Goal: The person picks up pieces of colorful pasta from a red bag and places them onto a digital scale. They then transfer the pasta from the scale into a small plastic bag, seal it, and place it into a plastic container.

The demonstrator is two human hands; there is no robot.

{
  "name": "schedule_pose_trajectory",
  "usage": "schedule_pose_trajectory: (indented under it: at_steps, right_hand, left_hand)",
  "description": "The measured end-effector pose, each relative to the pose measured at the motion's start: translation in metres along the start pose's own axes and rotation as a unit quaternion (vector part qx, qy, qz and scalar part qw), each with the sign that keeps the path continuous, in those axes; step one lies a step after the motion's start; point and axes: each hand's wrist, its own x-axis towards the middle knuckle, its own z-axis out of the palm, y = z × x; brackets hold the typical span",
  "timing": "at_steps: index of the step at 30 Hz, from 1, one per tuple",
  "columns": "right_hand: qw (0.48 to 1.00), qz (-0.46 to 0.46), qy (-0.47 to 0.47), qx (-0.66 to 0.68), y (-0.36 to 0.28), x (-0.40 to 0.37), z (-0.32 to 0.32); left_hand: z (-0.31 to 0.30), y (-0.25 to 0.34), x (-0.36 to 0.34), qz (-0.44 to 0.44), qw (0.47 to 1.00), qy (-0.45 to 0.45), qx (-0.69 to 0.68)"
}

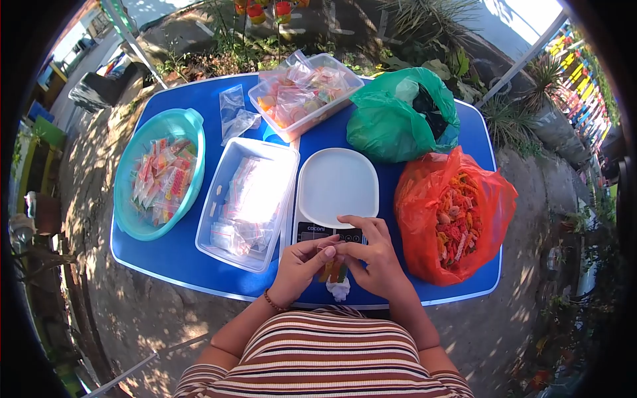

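Between the fingertips of our left hand (300, 270) and right hand (381, 262) we pinch a small clear plastic bag with coloured pieces in it (331, 270), both hands closed on its upper part. It hangs at the near end of a digital scale with a black panel (312, 229), above a crumpled white wad (338, 290). On the scale sits a rounded-square white plastic tray (338, 189). To our left stand a white rectangular plastic tub of clear bags (204, 245) and a round turquoise plastic basin of filled packets (120, 192); to our right, an open orange-red plastic bag of red and orange pieces (417, 219). Farther out sits a knotty green plastic bag (377, 129), all on a blue table with white edging (176, 262).
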Motion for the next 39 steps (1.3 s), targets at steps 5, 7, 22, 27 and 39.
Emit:
schedule_pose_trajectory:
  at_steps: [5,7,22,27,39]
  right_hand:
    - [0.999,0.027,0.042,0.003,-0.008,0.0,-0.006]
    - [0.998,0.014,0.021,-0.06,-0.015,0.002,-0.013]
    - [0.993,-0.022,0.089,0.075,-0.01,-0.007,-0.011]
    - [0.987,-0.015,0.121,0.101,-0.006,-0.013,-0.01]
    - [0.99,-0.069,0.085,0.091,-0.009,-0.013,-0.008]
  left_hand:
    - [-0.003,-0.005,0.002,0.003,1.0,0.01,-0.025]
    - [-0.003,-0.007,0.002,0.01,1.0,-0.004,-0.022]
    - [0.008,-0.003,-0.004,0.17,0.985,0.032,0.012]
    - [0.001,0.006,-0.003,0.257,0.953,0.018,0.16]
    - [-0.002,0.021,-0.002,0.345,0.882,0.001,0.321]
